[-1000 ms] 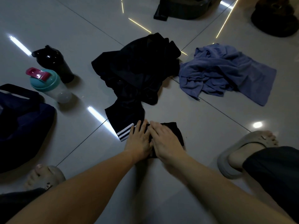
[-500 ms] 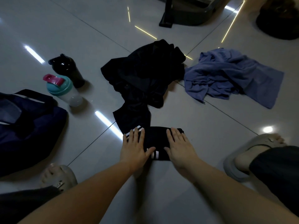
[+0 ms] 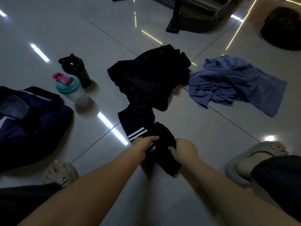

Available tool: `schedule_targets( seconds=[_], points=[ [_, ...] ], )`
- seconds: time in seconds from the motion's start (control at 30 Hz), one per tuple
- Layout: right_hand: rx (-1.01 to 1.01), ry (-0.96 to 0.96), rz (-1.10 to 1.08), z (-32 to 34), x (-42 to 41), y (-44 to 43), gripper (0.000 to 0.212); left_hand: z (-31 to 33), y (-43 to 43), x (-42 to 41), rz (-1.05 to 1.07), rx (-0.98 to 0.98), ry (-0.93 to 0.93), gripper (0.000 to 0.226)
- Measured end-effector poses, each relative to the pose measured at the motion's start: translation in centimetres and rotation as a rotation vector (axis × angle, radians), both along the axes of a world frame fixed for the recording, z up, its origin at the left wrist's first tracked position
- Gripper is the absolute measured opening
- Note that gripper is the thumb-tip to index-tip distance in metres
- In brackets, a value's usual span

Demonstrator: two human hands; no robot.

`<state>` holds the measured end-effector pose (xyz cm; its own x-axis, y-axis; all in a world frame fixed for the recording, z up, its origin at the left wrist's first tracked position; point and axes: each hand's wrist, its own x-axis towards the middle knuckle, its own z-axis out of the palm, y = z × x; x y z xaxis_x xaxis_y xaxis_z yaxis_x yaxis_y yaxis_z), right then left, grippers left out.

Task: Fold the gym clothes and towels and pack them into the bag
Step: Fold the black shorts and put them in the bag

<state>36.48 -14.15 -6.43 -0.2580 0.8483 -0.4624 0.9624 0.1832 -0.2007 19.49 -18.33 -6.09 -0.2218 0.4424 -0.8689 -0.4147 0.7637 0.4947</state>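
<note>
A small folded black garment (image 3: pixel 164 150) with white stripes is held just in front of me, one end hanging toward the floor. My left hand (image 3: pixel 142 144) grips its left edge and my right hand (image 3: pixel 184 150) grips its right edge. Behind it lies a crumpled pile of black clothes (image 3: pixel 149 79), with a striped leg (image 3: pixel 135 124) stretching toward my hands. A rumpled blue towel (image 3: pixel 234 84) lies to the right of the pile. The dark blue bag (image 3: pixel 29 121) sits open on the floor at the left.
Two shaker bottles stand at the left, one black (image 3: pixel 76 69) and one clear with a teal lid (image 3: pixel 71 88). My slippered feet rest at the lower left (image 3: pixel 63 173) and right (image 3: pixel 254 157). A dark stand (image 3: pixel 192 18) and a dark round object (image 3: pixel 283 28) sit at the back.
My hands went from pressing flat on the folded garment to gripping its two edges, and it is now lifted and turned lengthwise. The view also shifted.
</note>
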Motion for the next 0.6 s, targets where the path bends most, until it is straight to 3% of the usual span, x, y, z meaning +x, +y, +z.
schedule_targets(
  seconds=[0.13, 0.27, 0.37, 0.6],
  points=[
    [-0.117, 0.108, -0.174, -0.2, -0.3, -0.2, 0.045, 0.0, 0.5, -0.3, 0.06, 0.018, -0.136, 0.04],
    [-0.292, 0.315, -0.314, -1.1, -0.7, -1.4, 0.063, -0.1, 0.1, -0.4, -0.056, 0.1, -0.061, 0.037],
    [-0.444, 0.416, -0.413, -0.8, 0.2, -0.6, 0.063, 0.4, -0.3, -1.4, -0.111, 0.151, -0.101, 0.031],
    [-0.927, 0.926, -0.439, 4.9, 0.1, 1.3, 0.069, 5.1, 0.0, -5.0, -0.26, 0.306, -0.294, 0.038]
  ],
)
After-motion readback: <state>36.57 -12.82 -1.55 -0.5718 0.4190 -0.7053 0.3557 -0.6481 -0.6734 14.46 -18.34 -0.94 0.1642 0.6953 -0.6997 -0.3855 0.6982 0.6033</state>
